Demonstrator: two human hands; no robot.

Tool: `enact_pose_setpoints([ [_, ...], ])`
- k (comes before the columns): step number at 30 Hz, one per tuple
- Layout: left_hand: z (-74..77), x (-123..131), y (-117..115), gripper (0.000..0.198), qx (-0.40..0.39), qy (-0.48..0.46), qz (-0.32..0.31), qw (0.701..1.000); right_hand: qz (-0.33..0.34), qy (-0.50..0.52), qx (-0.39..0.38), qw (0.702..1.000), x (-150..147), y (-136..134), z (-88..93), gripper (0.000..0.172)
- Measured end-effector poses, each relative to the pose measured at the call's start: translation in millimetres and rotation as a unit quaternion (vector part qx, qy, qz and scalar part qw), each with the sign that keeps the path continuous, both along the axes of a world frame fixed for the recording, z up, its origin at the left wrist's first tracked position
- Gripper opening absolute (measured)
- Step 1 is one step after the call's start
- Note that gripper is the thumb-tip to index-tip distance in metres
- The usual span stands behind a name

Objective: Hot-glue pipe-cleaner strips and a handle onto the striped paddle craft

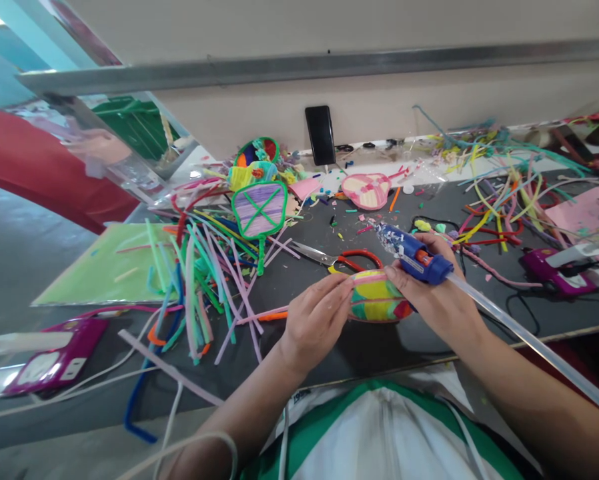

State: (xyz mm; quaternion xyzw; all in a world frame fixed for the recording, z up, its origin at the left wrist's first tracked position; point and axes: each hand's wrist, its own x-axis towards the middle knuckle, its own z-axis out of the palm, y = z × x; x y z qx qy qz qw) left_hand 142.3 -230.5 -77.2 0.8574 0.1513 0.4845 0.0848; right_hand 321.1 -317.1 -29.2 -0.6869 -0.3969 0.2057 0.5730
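Observation:
My left hand [318,319] is closed on the left side of a painted craft piece [377,299], coloured in yellow, green and red with a pink strip along its edge. In my right hand [437,287] is a blue hot glue gun [414,257], its tip smeared with glue and pointing up and left; a long clear glue stick [529,360] runs out of its back. The right thumb also touches the top edge of the craft piece. Just beyond the hands lie red-handled scissors [347,259], partly open. Left of them is a purple paddle-shaped craft [260,212] with a green border.
Pipe cleaners [204,287] are heaped on the left, with another tangle [504,193] on the right. A phone [319,135] leans on the back panel near a pink heart-shaped craft [367,191]. Purple power strips [62,353] with cords sit at both sides. A person's red sleeve [39,160] shows left.

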Motion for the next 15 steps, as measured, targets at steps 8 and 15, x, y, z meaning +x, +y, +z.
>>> enact_pose_setpoints([
  [8, -3.6, 2.5, 2.4, 0.033, -0.032, -0.008, -0.013, 0.999, 0.0, -0.031, -0.014, 0.999, 2.5, 0.8, 10.3, 0.035],
  [15, -4.4, 7.0, 6.3, 0.03, -0.022, -0.011, -0.005, 1.0, 0.018, 0.086, 0.008, 0.996, 5.4, 2.0, 6.2, 0.039],
])
